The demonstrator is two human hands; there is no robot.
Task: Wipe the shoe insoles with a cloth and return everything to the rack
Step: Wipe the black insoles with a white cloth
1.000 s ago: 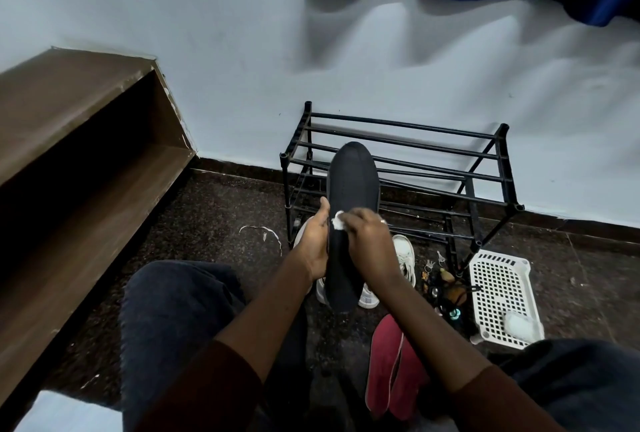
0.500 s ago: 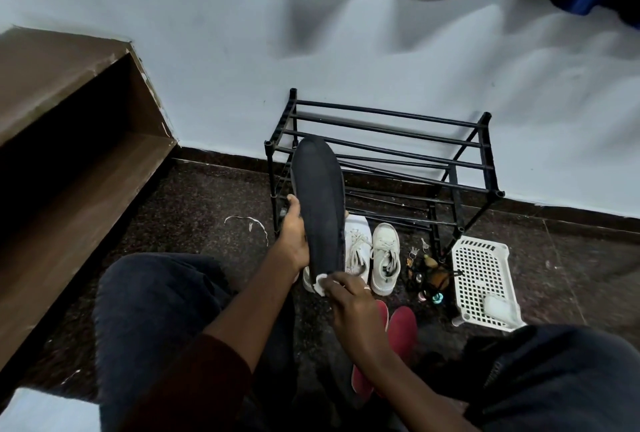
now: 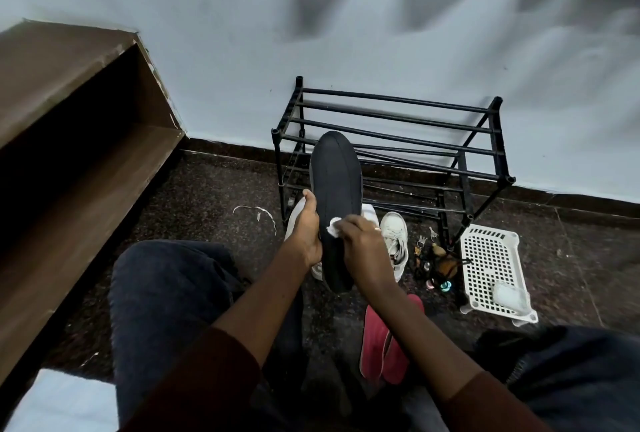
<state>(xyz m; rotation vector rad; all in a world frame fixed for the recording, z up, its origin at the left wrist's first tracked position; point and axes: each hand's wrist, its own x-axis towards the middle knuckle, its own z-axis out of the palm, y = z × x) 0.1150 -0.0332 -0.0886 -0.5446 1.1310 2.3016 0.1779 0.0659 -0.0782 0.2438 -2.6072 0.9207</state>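
Note:
A long black insole (image 3: 336,182) stands upright in front of me, toe end up. My left hand (image 3: 306,230) grips its left edge near the middle. My right hand (image 3: 363,244) pinches a small white cloth (image 3: 333,226) and presses it on the insole's face about midway. Behind the insole a pair of white sneakers (image 3: 394,237) sits on the floor before the black metal shoe rack (image 3: 398,140). Two red insoles (image 3: 384,345) lie on the floor near my right forearm.
A white perforated plastic basket (image 3: 491,268) with a small white object lies right of the rack. Small trinkets and keys (image 3: 433,261) are scattered beside it. A brown wooden shelf unit (image 3: 69,140) fills the left. My knees flank the hands.
My right hand with the cloth went down to the insole's heel end half a second ago and is now back up near its middle. My left hand keeps its hold.

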